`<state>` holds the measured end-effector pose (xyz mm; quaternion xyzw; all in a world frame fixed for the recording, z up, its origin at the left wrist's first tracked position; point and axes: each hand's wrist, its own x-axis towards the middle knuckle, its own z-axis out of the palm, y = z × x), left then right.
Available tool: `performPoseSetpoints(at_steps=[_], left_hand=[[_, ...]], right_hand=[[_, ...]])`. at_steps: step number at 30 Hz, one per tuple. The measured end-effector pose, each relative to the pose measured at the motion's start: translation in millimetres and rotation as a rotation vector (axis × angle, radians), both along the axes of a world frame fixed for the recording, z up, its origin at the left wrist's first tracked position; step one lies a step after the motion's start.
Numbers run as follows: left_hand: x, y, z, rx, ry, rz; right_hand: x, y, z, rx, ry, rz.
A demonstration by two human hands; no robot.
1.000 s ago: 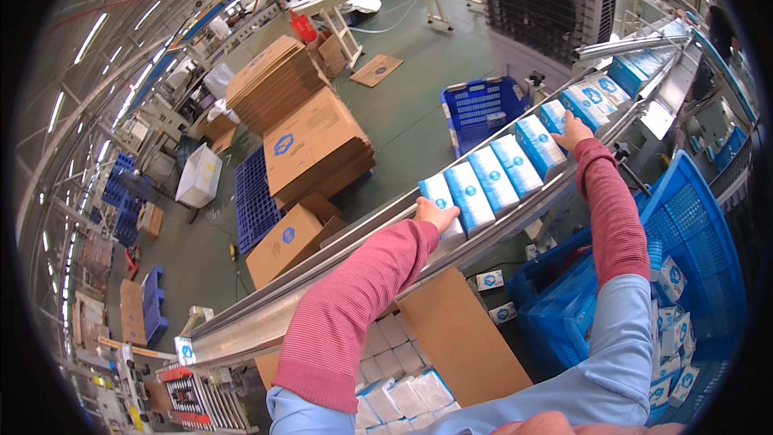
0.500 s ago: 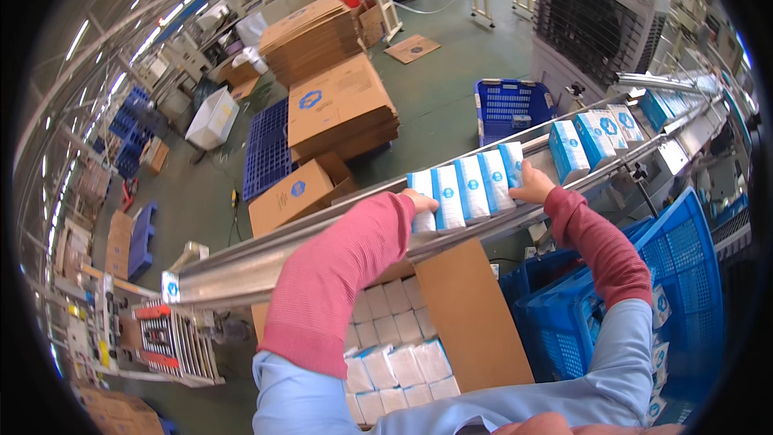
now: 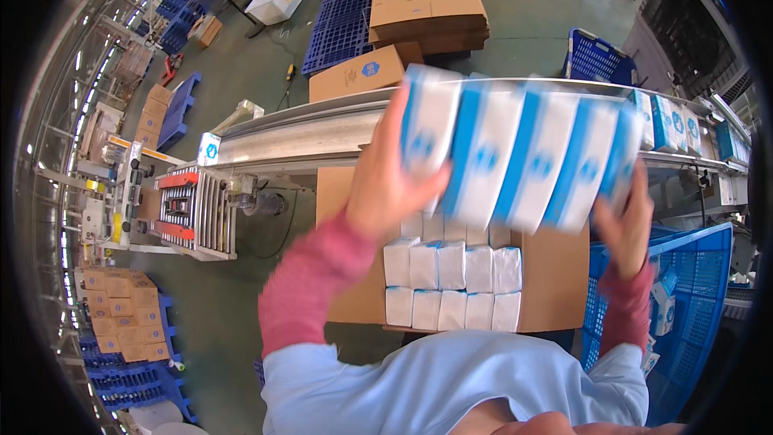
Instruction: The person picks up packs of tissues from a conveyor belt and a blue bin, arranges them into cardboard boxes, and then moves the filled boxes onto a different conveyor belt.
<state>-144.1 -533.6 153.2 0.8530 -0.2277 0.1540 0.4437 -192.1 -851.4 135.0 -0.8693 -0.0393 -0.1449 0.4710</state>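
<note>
In the head view, a row of five blue-and-white packs [image 3: 519, 157] is held up in the air, pressed between the two hands, a little blurred. The left hand [image 3: 386, 181] clamps the row's 9 o'clock end, palm flat against the outer pack, thumb over its face, fingers up along its side. The right hand [image 3: 624, 221] presses the 3 o'clock end, fingers spread on the last pack. Both are closed on the row. Both forearms wear pink sleeves [image 3: 310, 282] over a light blue top [image 3: 451, 387]. The row hangs just above an open carton [image 3: 555, 282] at 6 o'clock of it, where white packs [image 3: 451, 286] already stand in tight rows, filling the carton's 9 o'clock part; its 3 o'clock part shows bare cardboard. Behind the row, from 9 to 3 o'clock, runs a metal conveyor [image 3: 306, 133], with more blue-and-white packs [image 3: 672, 121] standing on it at 2 o'clock. A blue crate [image 3: 684, 274] sits at 4 o'clock, touching the carton's side, with a few packs in it. A roller stand [image 3: 193, 209] stands at 9 o'clock. Flat cartons [image 3: 427, 0] are stacked at 12 o'clock, beside a blue pallet [image 3: 342, 24].
</note>
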Motion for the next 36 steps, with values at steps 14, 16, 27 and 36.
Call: performPoseSetpoints(at_steps=[14, 16, 27, 36], left_hand=[[34.0, 45.3, -108.4, 0.945, 0.772, -0.218], [47.8, 26.6, -118.7, 0.974, 0.462, -0.436], [29.3, -40.8, -59.8, 0.344, -0.286, -0.621], [211.9, -211.2, -116.0, 0.4, 1.235, -0.235]], right_hand=[[91.4, 100.7, -99.1, -1.232, 0.448, 0.767], [105.6, 89.7, -130.6, -0.77, 0.861, 0.785], [123.1, -101.4, -74.3, -0.339, -0.145, -0.048], [188.8, -170.6, -118.6, -0.882, 0.375, -0.188]])
